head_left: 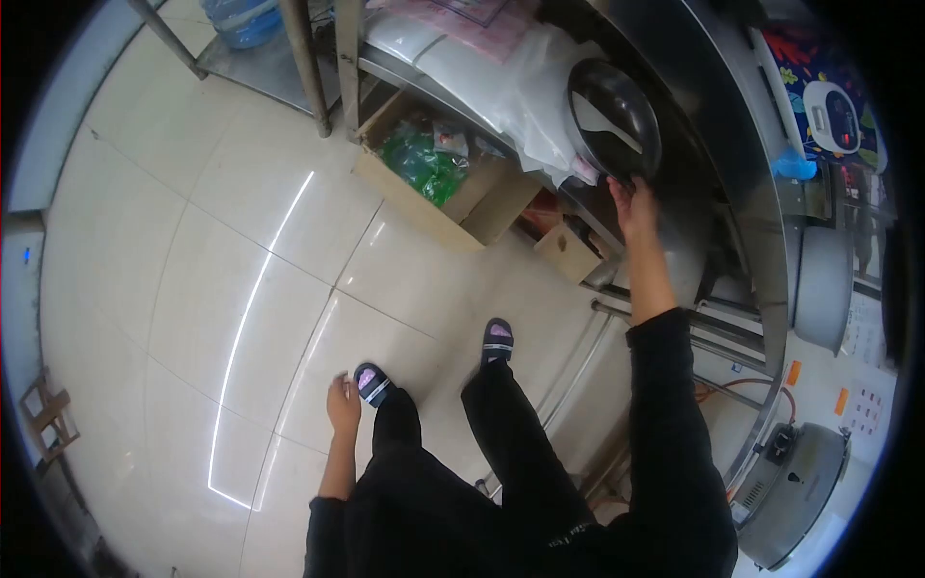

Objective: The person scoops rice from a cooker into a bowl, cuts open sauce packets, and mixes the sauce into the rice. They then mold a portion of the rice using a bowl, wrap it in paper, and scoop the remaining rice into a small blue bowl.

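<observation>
My right hand (pixel 633 204) reaches to the steel shelf unit and is closed on the near rim of a dark, round pan (pixel 647 125). The pan is tilted on edge, with its pale-lit inside partly visible. It leans over the lower shelf, right beside a pile of white plastic bags (pixel 540 91). My left hand (pixel 344 403) hangs low over the tiled floor, near my left sandal (pixel 373 383), fingers loosely bent and apart with nothing in them.
Below the shelf stands an open cardboard box (pixel 414 197) holding green plastic packaging (pixel 419 159). A smaller box (pixel 568 252) sits beside it. A blue water jug (pixel 241 21) rests on a metal rack. On the right are a rice cooker (pixel 833 116) and a grey pot (pixel 824 289).
</observation>
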`<action>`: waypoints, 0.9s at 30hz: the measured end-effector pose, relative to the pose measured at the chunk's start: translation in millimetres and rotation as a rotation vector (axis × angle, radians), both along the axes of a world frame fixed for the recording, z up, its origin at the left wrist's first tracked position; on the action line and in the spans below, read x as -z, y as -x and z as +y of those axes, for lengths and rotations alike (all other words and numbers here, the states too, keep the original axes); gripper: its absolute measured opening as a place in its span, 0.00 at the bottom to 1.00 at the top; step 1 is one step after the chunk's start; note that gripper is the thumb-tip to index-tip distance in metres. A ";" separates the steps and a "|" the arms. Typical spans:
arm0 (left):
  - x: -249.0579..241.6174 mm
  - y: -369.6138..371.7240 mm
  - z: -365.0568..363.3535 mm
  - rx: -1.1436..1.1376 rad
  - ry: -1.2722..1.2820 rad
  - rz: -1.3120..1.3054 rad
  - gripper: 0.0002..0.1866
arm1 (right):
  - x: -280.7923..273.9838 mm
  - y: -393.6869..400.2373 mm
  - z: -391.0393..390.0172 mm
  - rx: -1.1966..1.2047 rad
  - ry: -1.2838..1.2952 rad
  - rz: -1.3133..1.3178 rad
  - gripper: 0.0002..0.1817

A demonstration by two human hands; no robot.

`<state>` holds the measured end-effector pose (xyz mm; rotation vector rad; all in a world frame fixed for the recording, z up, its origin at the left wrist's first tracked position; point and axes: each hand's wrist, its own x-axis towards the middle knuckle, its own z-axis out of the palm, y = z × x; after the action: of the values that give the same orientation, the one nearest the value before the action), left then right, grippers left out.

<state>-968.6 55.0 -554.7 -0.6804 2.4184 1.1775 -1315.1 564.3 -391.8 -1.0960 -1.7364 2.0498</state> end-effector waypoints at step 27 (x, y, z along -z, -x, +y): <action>-128.0 368.4 295.1 0.268 -0.050 0.949 0.22 | 27.6 89.2 -45.5 -0.559 -0.986 -0.164 0.30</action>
<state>-1337.0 350.0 -426.7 0.3268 3.0366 1.6767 -1404.3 518.7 -419.5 -0.4792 -2.8577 0.9628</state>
